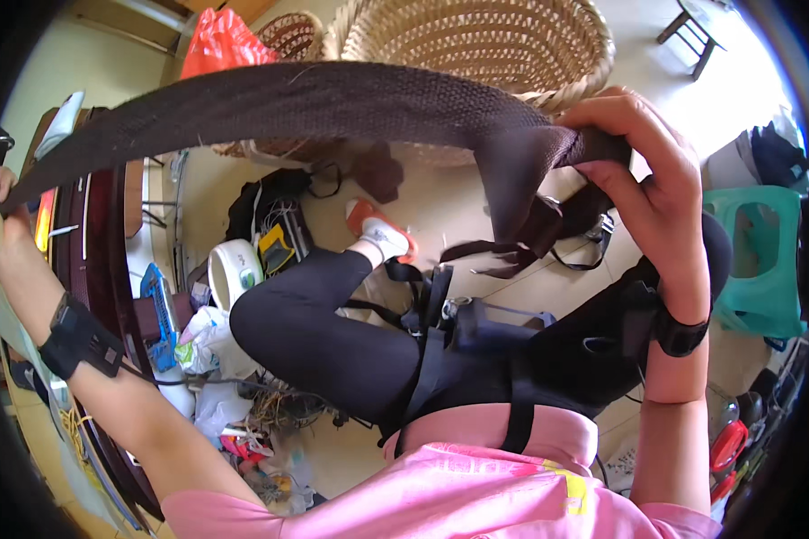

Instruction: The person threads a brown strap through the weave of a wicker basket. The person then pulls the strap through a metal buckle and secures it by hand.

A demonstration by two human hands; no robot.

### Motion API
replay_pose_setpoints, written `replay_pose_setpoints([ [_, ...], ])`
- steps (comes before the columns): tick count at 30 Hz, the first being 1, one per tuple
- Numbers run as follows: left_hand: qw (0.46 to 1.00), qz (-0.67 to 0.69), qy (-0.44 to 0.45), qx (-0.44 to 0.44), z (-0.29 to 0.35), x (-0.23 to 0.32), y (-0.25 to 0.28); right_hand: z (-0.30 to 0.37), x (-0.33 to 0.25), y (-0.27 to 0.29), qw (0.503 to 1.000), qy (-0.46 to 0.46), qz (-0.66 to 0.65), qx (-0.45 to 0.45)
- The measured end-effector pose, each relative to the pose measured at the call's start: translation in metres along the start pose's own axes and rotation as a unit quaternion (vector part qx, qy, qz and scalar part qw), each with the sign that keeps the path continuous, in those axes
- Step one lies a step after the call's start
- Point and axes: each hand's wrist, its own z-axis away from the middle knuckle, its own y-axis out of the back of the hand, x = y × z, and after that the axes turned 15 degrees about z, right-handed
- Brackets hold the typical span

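A wide dark brown woven strap [333, 103] is stretched across the view in front of me, arching upward in the middle. At the far left my left hand [5, 190] is closed on one end of it, with the fingers partly cut off by the dark rim. My right hand [652, 148] grips the strap at the right, where the webbing is bunched and folded between thumb and fingers. From that bunch a loose flap and a frayed tail [499, 256] hang down over my lap. Black bands [81, 341] circle both my wrists.
Beyond the strap stands a large woven basket [476, 45], beside a red plastic bag [225, 45]. A green plastic stool [755, 260] is at the right. Bags, a blue basket [159, 314] and tangled cords lie at the left. A dark wooden stool [692, 36] stands far right.
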Motion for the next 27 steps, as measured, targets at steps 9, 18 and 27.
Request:
replay_pose_setpoints([
  [9, 0.990, -0.105, -0.045, 0.088, -0.021, -0.033, 0.026, 0.003, 0.001, 0.006, 0.985, -0.040, -0.159, 0.048],
  [18, 0.967, -0.230, -0.071, 0.088, -0.001, -0.153, 0.051, 0.002, 0.006, 0.038, 0.956, -0.040, -0.289, -0.038],
  [27, 0.917, -0.368, -0.149, 0.036, 0.033, -0.231, 0.102, -0.002, -0.003, 0.021, 0.920, 0.057, 0.333, 0.198],
])
